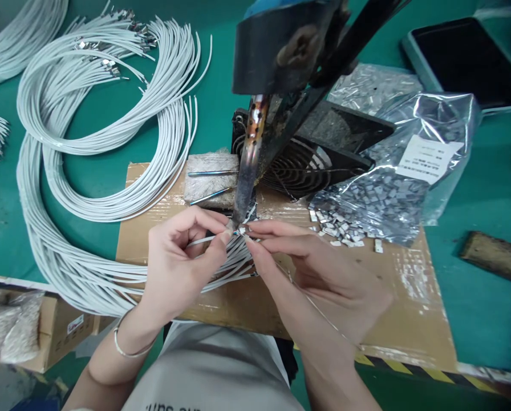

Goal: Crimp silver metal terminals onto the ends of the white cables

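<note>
Beneath the tip of a mounted soldering iron (pixel 254 128), my two hands meet. My left hand (pixel 181 265) pinches a white cable (pixel 201 241) near its end, thumb against forefinger. Close by on the other side, my right hand (pixel 319 274) is closed, with a small silvery-white metal piece (pixel 242 229) at its fingertips. A thin wire (pixel 324 315), which looks like solder, runs back over that hand. The exact contact between cable end, metal piece and iron tip is too small to make out. More white cables (pixel 225 265) lie under the hands.
Coiled bundles of white cables (pixel 105 211) cover the left of the green table. Behind the iron stands a black fan (pixel 302 165). Loose metal pieces (pixel 343 228) spill from a plastic bag (pixel 447 171) onto the cardboard (pixel 409 319). A dark-screened device (pixel 469 63) lies far right.
</note>
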{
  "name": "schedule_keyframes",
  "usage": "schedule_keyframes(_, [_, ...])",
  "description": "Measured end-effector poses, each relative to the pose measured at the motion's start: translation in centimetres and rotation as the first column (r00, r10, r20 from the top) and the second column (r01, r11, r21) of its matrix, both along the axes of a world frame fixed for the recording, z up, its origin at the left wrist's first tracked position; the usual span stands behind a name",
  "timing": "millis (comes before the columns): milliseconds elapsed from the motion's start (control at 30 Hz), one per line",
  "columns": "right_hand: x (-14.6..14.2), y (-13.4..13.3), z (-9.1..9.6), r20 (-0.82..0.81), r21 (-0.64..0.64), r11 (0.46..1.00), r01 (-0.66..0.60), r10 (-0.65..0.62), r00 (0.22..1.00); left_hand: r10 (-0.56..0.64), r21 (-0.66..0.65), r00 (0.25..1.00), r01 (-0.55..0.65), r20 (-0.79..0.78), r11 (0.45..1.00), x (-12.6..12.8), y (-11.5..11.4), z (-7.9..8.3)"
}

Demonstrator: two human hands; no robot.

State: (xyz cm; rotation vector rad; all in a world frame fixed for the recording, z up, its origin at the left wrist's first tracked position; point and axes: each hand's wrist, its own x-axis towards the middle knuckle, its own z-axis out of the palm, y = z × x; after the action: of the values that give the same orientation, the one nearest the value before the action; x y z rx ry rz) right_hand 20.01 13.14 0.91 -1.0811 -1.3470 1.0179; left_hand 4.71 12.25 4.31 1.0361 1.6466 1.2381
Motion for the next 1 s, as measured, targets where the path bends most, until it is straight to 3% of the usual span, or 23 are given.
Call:
schedule_keyframes(233, [0.0, 0.0, 0.0, 0.031, 0.028, 1.0, -0.009, 0.008, 0.999, -0.023, 0.014, 0.999, 0.023, -0.029, 1.0, -0.3, 0.1, 0.0])
schedule_keyframes(667, [-0.2, -0.2, -0.2, -0.033, -0.058, 0.998, -0.002, 0.0, 0.999, -0.034, -0.047, 0.999, 0.034, -0.002, 0.998, -0.2, -0.1, -0.2])
schedule_keyframes(733, [0.1, -0.1, 0.0, -0.034, -0.083, 0.994, 0.064, -0.067, 0.997, -0.041, -0.062, 0.999, 0.041, 0.007, 0.997, -0.1, -0.4, -0.2])
schedule_keyframes(867, [2.3, 0.6, 0.2, -0.141, -0.133, 0.942, 0.308, -0.325, 0.935, -0.078, -0.112, 0.997, 0.077, -0.005, 0.991, 0.2, -2.1, 0.0])
schedule_keyframes(933, [4.2, 0.8, -0.2, -0.294, -0.228, 0.927, 0.299, -0.358, 0.886, -0.153, -0.103, 0.986, 0.147, -0.06, 0.984, 0.3, -3.5, 0.1])
schedule_keyframes(1000, [6.3, 0.9, -0.8, -0.272, -0.339, 0.885, 0.319, -0.417, 0.867, -0.264, -0.05, 0.948, 0.259, -0.178, 0.965, 0.3, -4.9, -0.1])
